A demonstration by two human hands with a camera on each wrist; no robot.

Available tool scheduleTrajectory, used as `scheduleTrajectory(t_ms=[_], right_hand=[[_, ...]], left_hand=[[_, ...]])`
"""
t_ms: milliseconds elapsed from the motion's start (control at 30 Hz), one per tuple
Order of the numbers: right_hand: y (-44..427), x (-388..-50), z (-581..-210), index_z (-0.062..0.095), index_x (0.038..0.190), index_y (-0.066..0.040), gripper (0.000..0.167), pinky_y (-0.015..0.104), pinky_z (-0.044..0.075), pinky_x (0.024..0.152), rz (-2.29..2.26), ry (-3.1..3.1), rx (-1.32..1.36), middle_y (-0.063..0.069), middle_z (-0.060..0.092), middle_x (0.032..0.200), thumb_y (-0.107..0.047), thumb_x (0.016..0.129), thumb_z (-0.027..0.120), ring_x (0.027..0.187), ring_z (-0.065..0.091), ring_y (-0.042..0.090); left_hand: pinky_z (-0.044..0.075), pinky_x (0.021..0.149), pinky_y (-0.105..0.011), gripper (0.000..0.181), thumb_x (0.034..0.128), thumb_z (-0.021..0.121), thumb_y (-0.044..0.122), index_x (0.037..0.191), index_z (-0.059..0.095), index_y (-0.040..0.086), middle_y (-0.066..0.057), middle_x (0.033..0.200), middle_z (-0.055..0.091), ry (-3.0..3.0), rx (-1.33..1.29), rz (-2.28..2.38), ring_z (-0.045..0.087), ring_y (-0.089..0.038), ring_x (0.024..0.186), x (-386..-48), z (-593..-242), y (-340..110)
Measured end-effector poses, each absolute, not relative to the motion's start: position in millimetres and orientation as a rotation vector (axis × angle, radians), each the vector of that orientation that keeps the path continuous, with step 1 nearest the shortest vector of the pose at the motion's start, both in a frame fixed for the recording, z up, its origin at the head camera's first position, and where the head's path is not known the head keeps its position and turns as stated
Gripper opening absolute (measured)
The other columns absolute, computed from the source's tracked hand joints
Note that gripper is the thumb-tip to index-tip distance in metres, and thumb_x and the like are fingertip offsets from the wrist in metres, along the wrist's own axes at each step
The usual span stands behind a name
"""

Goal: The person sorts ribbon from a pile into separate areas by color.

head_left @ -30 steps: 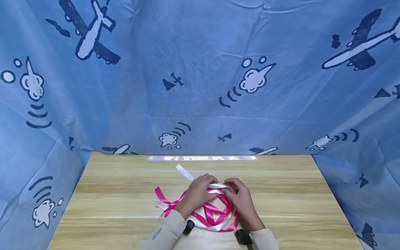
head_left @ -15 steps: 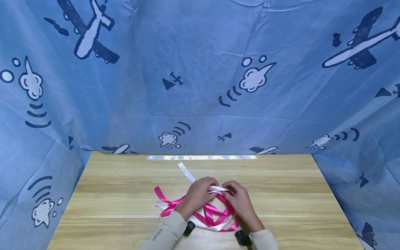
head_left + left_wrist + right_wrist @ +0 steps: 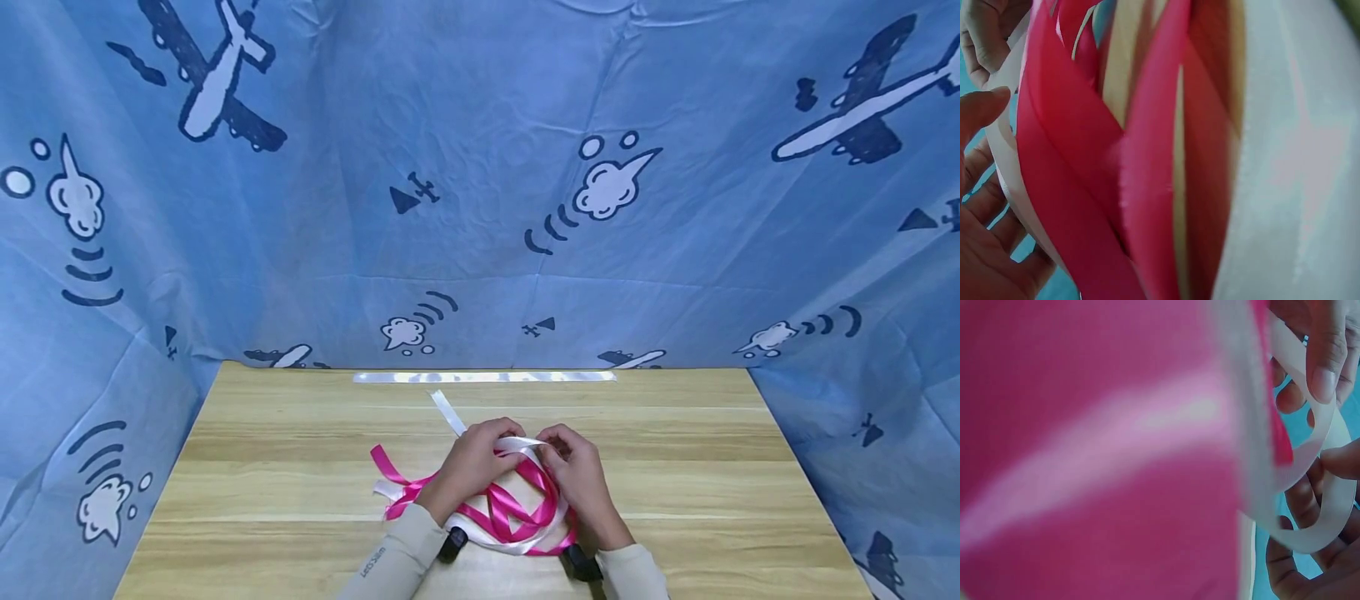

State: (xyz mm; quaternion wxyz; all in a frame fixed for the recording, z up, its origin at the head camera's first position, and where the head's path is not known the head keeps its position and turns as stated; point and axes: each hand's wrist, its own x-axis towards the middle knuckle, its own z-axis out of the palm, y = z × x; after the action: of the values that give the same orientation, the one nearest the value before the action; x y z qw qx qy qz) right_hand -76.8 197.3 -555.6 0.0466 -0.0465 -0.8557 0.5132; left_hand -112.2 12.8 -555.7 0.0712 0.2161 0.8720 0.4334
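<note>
A loose coil of pink ribbon (image 3: 536,477) and white ribbon (image 3: 521,443) lies on the table. My left hand (image 3: 476,458) reaches over the coil's far left side and holds the white ribbon between thumb and fingers. Close by on the right, my right hand (image 3: 577,468) pinches the same ribbon at the far edge. The right wrist view shows the white ribbon (image 3: 1329,519) bending in a loop between the two hands. Pink ribbon (image 3: 1066,144) fills much of the left wrist view and hides part of the fingers.
Pink and white tails stick out left of the coil, the pink tail (image 3: 386,464) uppermost. A white ribbon end (image 3: 447,412) points away behind the left hand. A shiny strip (image 3: 483,377) runs along the back edge of the wooden table (image 3: 712,467). Blue printed cloth (image 3: 480,233) surrounds it.
The white ribbon between the hands has shifted and twisted slightly. Its far end has slid a little to the right. Both hands stay at nearly the same place.
</note>
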Motion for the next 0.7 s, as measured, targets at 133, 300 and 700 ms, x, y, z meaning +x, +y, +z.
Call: scheduleTrajectory(t_ms=[133,300,700], right_hand=[[196,-78,-549,0.074,0.097,-0.003,0.012,0.019,0.055,0.069,1.573,-2.589,-0.15,0.012,0.074,0.09,0.007,0.094,0.069,0.078,0.063,0.014],[197,-78,-539,0.075,0.097,-0.004,0.01,0.018,0.055,0.067,1.555,-2.582,-0.136,0.013,0.074,0.092,0.005,0.094,0.071,0.079,0.063,0.016],[195,-76,-533,0.077,0.095,-0.006,0.013,0.02,0.051,0.064,1.467,-2.573,-0.044,0.008,0.074,0.085,0.006,0.092,0.073,0.074,0.06,0.011]], left_hand=[[0.056,0.091,-0.03,0.022,0.093,0.081,0.023,0.113,0.074,0.02,0.004,0.111,0.076,2.59,0.654,1.386,0.066,-0.01,0.098,-112,-551,11],[0.056,0.096,-0.031,0.027,0.0934,0.081,0.021,0.119,0.073,0.019,0.004,0.116,0.076,2.526,0.659,1.493,0.067,-0.011,0.104,-111,-546,7],[0.054,0.102,-0.038,0.036,0.0893,0.085,0.027,0.122,0.071,0.025,0.007,0.122,0.073,2.318,0.652,1.553,0.065,-0.012,0.114,-111,-543,5]])
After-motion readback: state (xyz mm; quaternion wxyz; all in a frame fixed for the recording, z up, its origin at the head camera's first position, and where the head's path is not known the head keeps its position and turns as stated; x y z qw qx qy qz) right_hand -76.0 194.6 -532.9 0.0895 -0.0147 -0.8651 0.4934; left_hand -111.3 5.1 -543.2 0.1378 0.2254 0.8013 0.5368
